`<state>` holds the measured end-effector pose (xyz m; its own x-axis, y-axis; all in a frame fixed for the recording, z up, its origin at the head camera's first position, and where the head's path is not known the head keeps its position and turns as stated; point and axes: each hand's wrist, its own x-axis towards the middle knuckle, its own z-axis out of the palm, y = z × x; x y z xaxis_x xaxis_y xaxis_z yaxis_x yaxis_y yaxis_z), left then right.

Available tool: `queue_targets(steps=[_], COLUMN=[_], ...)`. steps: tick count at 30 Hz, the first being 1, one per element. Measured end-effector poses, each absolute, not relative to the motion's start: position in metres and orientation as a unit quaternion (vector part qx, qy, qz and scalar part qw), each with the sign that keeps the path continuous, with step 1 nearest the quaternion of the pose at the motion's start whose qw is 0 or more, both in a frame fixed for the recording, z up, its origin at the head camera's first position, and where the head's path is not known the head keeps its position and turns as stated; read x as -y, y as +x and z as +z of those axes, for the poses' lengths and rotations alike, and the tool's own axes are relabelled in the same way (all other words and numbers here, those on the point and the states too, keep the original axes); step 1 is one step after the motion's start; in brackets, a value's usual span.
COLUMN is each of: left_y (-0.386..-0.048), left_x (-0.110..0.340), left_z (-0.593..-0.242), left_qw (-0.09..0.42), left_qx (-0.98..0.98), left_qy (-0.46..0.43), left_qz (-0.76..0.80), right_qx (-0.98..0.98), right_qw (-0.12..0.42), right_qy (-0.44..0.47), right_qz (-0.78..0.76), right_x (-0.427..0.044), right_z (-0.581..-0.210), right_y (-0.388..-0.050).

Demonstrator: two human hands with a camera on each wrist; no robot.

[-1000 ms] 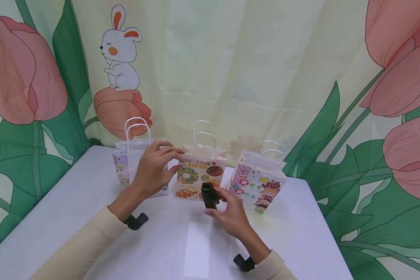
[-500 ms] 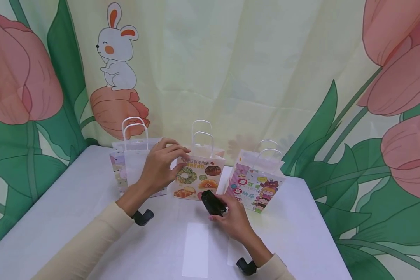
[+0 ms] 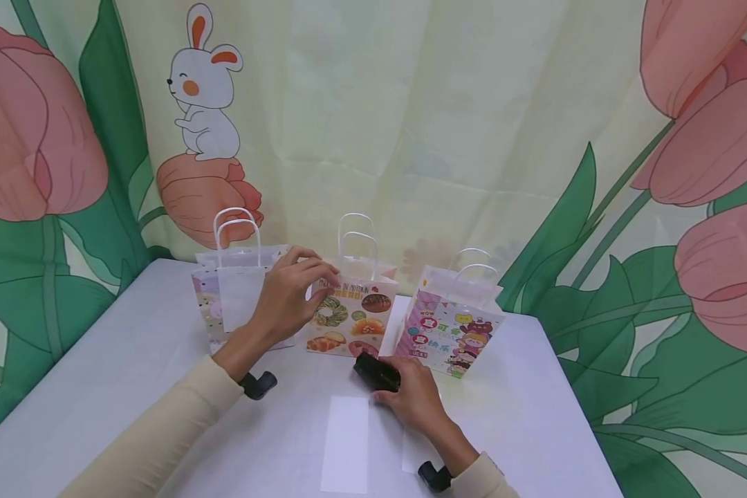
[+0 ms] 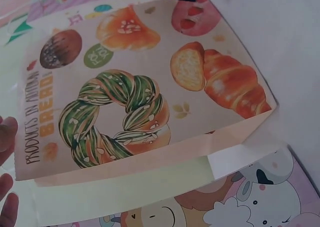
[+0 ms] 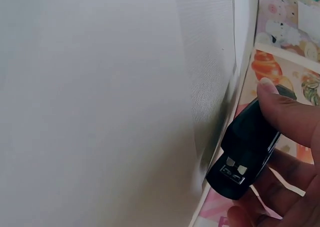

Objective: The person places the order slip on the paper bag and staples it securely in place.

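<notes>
1. Right hand (image 3: 413, 394): one, holding. Its thumb and fingers pinch a black tool (image 3: 376, 373), to my eye perhaps a small stapler, though I cannot be sure of the type.
2. Black tool: tilted, just in front of the lower edge of the middle bag. Whether it touches the worktop (image 3: 510, 429) I cannot tell.
3. Left hand (image 3: 292, 290): one, raised by the upper left corner of the middle bag. Fingers bent, thumb parted from them, nothing seen between; contact with the paper cannot be made out.
4. Bread bag (image 3: 347, 311): middle of three, upright, printed with buns and a green twisted wreath, white handles raised.
5. Animal-print bag (image 3: 243, 297): upright, left of the bread bag, partly behind the left hand.
6. Pink bag (image 3: 451, 332): right of the bread bag and apart from it, set at an angle, handles up.
7. White strip (image 3: 345, 443): flat on the worktop, near the right hand.
8. Change noted: over the last second the black tool drops from upright before the bread print to a low slant, uncovering the orange bun; the left hand keeps its place at the corner.
9. Bearing on the work, in my judgement: the tool is in hand but not applied to any bag's rim at this moment.
</notes>
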<state>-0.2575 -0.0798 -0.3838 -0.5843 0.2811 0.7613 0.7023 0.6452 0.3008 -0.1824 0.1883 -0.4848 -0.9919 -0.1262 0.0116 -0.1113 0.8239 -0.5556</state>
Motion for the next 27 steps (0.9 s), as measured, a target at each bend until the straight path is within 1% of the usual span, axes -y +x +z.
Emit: queue_targets(steps=[12,27], left_y=[-0.2594,-0.2591], left_x=[0.0795,0.0781], left_z=[-0.3849,-0.3849], left_qw=[0.335,0.329], left_qx=[0.848,0.847], left_qy=[-0.28,-0.282], left_qz=[-0.299,-0.308], right_qx=[-0.967,-0.965], right_qw=[-0.014,-0.016], right_qy=[-0.08,-0.084], right_qz=[-0.241,-0.249], right_x=[-0.1857,-0.1863], right_z=[-0.4898,-0.4904], right_y=[-0.1813,-0.1804])
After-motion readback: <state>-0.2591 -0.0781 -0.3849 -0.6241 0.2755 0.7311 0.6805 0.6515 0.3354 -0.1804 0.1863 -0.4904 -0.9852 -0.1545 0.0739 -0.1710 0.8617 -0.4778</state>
